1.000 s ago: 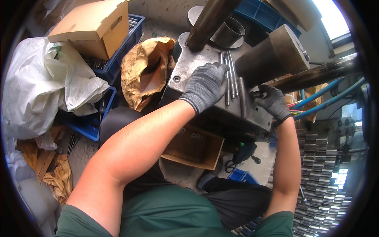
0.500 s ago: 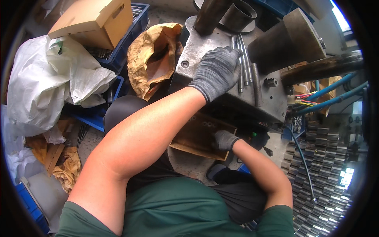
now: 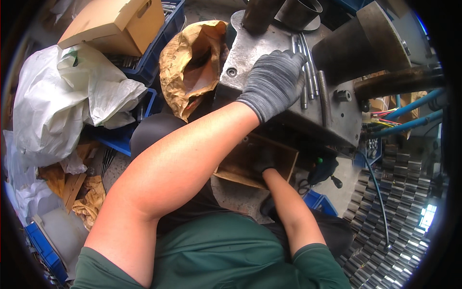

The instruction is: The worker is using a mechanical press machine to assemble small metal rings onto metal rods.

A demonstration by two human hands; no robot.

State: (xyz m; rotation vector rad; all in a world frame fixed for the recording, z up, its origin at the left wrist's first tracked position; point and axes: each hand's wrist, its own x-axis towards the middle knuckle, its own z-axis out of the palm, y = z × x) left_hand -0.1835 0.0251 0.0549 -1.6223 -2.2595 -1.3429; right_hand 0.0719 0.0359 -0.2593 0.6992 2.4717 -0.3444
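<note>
My left hand, in a grey knit glove, rests on top of the metal machine block. Its fingers are curled in beside several slim metal rods; the fingertips are hidden, so what they hold cannot be made out. A thicker dark rod lies just right of the slim ones. Below the block, my right hand reaches into an open wooden box. Shadow inside the box hides its fingers.
Heavy dark cylinders stand on the block's far side. An open brown paper sack is to its left, near a white plastic bag and a cardboard box. Stacked metal pieces cover the lower right, beside blue hoses.
My right hand has moved deeper into the wooden box, its forearm swinging left. My left hand stays curled by the rods. The whole view has shifted slightly.
</note>
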